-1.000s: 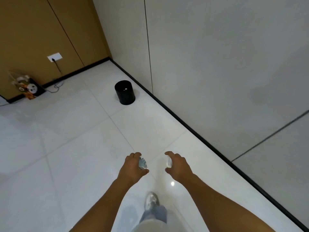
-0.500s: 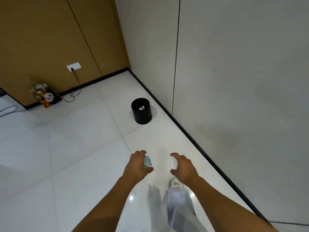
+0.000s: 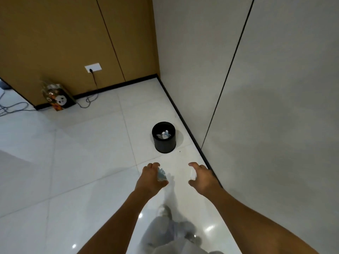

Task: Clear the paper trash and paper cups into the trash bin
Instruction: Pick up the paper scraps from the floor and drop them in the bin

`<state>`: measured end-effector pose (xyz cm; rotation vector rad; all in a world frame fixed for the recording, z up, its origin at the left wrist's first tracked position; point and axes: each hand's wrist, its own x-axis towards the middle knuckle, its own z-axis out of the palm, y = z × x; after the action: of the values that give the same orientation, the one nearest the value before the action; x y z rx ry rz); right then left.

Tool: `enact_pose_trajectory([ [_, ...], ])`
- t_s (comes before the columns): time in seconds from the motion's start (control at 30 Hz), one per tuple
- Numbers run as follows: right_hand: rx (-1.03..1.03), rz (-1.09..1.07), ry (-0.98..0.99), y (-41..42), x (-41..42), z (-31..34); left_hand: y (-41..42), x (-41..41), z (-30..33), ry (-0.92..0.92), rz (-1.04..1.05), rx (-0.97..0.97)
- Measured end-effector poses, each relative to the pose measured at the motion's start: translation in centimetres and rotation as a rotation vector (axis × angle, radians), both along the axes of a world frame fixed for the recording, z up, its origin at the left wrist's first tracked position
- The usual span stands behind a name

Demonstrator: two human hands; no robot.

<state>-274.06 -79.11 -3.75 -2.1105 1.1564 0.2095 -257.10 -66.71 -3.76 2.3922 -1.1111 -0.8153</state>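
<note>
A round black trash bin [image 3: 164, 143] stands on the white tiled floor close to the grey wall, with crumpled white paper [image 3: 164, 135] inside it. My left hand [image 3: 150, 180] grips a pale blue-grey paper cup [image 3: 162, 174], held out over the floor short of the bin. My right hand [image 3: 201, 177] is curled around a white object [image 3: 192, 174] that blends with the floor; what it is I cannot tell. Both hands are nearer to me than the bin.
The grey wall with a black baseboard [image 3: 185, 123] runs along the right. A brown panel wall stands behind, with a socket [image 3: 93, 67] and a cable [image 3: 89, 99] trailing on the floor. A colourful bag [image 3: 56, 97] leans at its foot. My leg and shoe [image 3: 166, 213] show below.
I have walked toward the bin, which now appears larger and nearer, its paper contents visible. Both hands keep holding their items in front of me.
</note>
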Motion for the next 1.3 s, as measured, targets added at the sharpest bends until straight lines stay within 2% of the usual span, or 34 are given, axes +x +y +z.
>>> enact_pose_trajectory([
  [0.3, 0.057, 0.005, 0.054, -12.5, 14.1, -3.3, -13.0, 14.1, -3.8, 0.014, 0.007, 0.057],
  [0.47, 0.086, -0.004, 0.022, -18.6, 21.1, -3.7, -19.7, 21.2, -4.5, 0.015, 0.023, 0.08],
  [0.67, 0.145, 0.008, 0.068, -25.9, 25.8, -5.4, -25.9, 24.9, -6.3, 0.077, 0.066, 0.144],
  [0.83, 0.191, 0.081, 0.125, -32.3, 29.3, -8.3, -30.7, 27.0, -9.1, 0.116, 0.214, 0.154],
  [1.07, 0.193, 0.138, 0.131, -38.1, 34.1, -14.6, -35.3, 29.7, -15.0, 0.14, 0.365, 0.194],
  [1.3, 0.265, 0.155, 0.099, -39.5, 38.9, -25.3, -35.7, 31.4, -25.0, 0.167, 0.443, 0.242],
])
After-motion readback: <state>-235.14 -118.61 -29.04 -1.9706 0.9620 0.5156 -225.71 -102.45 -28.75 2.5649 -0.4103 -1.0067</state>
